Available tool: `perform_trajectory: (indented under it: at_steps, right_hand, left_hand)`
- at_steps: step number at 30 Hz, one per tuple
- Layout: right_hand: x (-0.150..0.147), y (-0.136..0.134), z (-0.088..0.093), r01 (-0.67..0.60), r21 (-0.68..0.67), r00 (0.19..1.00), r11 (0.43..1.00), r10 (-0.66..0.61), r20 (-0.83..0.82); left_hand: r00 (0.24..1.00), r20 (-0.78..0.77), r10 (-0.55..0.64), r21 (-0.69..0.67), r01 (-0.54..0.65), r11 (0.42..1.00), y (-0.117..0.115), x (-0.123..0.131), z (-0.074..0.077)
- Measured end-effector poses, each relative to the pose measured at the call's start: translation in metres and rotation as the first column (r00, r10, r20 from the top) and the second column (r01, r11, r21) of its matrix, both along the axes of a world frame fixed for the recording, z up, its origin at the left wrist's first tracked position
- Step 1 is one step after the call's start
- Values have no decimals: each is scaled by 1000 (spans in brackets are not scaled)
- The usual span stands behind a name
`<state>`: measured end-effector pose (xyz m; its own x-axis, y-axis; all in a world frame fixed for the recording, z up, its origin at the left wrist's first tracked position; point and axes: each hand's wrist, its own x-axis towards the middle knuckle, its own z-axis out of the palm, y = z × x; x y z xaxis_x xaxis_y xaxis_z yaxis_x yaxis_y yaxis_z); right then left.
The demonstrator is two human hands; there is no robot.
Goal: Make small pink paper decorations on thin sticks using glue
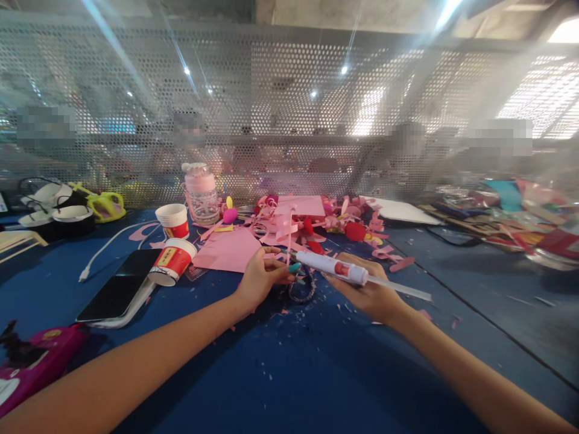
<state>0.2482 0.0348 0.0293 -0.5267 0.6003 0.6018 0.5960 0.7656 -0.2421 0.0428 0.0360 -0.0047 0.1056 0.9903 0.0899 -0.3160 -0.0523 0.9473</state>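
Note:
My left hand (260, 277) is closed in a pinch near the middle of the table. At its fingertips are a small teal piece (294, 267) and a dark braided-looking loop (312, 289) that hangs below. A thin pink strip (289, 241) rises beside the same fingertips; whether it is held too I cannot tell. My right hand (366, 295) is wrapped round a white hot glue gun (325, 265), its nozzle pointing left, close to the teal piece. A translucent glue stick (400, 287) juts from the gun's rear.
Pink paper (228, 250) and a heap of pink and red scraps (312, 226) lie beyond my hands. To the left are two paper cups (172, 262), a phone (122, 283), a pink-lidded bottle (201, 193) and a magenta device (40, 361). A perforated metal screen (289, 108) stands behind.

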Motion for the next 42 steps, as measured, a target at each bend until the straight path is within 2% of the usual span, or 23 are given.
perform_trajectory:
  at_steps: [5, 11, 17, 23, 29, 35, 42]
  right_hand:
    - [2, 2, -2, -36, -29, 999, 999, 36, -10]
    - [-1, 1, -1, -5, 41, 1000, 999, 4, 8]
    - [2, 1, 1, -62, -40, 998, 997, 62, -10]
    - [1, 3, -1, 6, -12, 999, 1000, -7, -46]
    - [4, 3, -1, -72, -79, 997, 994, 69, -38]
    - [2, 4, -1, -5, -34, 997, 999, 2, -74]
    - [6, 4, 1, -73, -137, 996, 988, 65, -63]
  left_hand:
    - [1000, 8, -16, -2, 16, 1000, -1, 1, 1]
    - [1000, 5, -20, -12, 20, 1000, -1, 0, 2]
    - [999, 18, -31, 2, 30, 1000, 0, 0, 0]
    - [999, 9, -46, 1, 46, 999, -1, -1, 1]
    - [998, 28, -53, -9, 53, 999, 0, 0, 1]
    - [998, 15, -61, -6, 61, 998, -1, 0, 3]
    - [997, 25, -68, -15, 68, 998, -1, 0, 2]
